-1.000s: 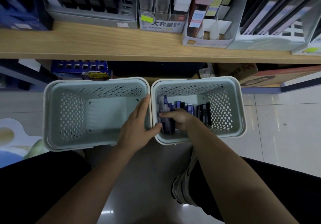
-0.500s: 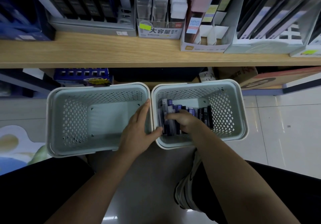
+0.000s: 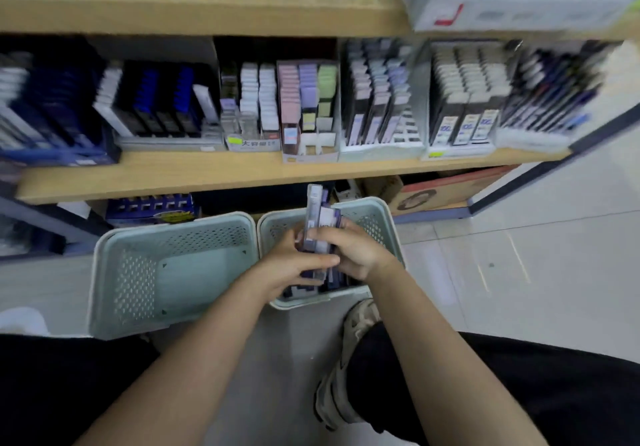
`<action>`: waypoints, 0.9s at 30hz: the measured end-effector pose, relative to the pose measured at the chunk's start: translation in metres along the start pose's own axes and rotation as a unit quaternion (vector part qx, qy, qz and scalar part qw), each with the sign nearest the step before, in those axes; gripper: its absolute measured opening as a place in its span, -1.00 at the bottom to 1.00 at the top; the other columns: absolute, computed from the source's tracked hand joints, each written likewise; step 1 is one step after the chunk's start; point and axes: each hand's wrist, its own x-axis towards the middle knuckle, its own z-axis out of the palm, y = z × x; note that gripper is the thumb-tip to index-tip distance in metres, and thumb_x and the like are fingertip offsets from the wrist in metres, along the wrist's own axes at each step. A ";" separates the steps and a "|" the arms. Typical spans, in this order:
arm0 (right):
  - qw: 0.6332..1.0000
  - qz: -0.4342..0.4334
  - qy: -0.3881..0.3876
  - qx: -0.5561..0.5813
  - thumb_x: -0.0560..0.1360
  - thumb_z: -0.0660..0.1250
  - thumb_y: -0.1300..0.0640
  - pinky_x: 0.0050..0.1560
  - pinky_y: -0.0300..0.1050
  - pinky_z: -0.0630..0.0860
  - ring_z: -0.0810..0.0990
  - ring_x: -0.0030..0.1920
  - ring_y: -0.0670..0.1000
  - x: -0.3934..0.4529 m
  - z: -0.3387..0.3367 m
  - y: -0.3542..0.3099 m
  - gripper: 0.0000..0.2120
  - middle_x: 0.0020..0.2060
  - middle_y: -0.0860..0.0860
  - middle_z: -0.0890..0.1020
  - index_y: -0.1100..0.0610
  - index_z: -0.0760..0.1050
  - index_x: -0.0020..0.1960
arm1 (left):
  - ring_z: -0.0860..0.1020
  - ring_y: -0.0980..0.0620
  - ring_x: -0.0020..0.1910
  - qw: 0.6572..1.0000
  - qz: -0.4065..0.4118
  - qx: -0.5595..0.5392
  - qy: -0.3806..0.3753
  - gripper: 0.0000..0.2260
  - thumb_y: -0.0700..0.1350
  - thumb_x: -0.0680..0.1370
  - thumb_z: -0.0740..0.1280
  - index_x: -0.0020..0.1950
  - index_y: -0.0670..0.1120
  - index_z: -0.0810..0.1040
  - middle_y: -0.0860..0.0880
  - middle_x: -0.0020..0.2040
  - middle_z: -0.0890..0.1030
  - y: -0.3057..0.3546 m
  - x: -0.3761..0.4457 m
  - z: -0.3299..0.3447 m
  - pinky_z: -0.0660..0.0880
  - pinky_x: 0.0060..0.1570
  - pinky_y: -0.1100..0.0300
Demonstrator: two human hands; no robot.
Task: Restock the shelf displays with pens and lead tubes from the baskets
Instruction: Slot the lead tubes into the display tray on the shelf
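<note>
Gripping a bundle of packs (image 3: 320, 224) above the right basket (image 3: 384, 215), the left hand (image 3: 294, 265) and right hand (image 3: 353, 251) curl round it together. Beside it stands the left basket (image 3: 114, 248) (nothing visible inside); the wooden shelf (image 3: 207, 174) of displays (image 3: 308, 110) stands beyond, a shoe (image 3: 339, 390) nearer.

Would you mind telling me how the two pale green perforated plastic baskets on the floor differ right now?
The left pale green perforated plastic basket shows a bare bottom; the right pale green perforated plastic basket holds dark packs. Both hands work over the right basket, the left hand and right hand gripping a bundle of purple and white packs; nothing touches the left basket. Both look alike in colour and shape, standing side by side.
</note>
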 end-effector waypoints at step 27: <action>0.975 -0.209 0.036 -0.064 0.48 0.43 0.30 -0.48 -0.12 0.39 0.55 -0.43 0.13 -0.178 0.158 -0.106 -0.81 -0.21 0.20 0.63 0.18 0.51 0.05 | 0.55 0.03 -0.36 0.964 0.247 0.055 0.082 -0.74 -0.34 0.46 0.37 0.12 -0.14 0.57 -0.08 -0.33 0.59 0.115 -0.225 0.026 0.40 -0.46 0.21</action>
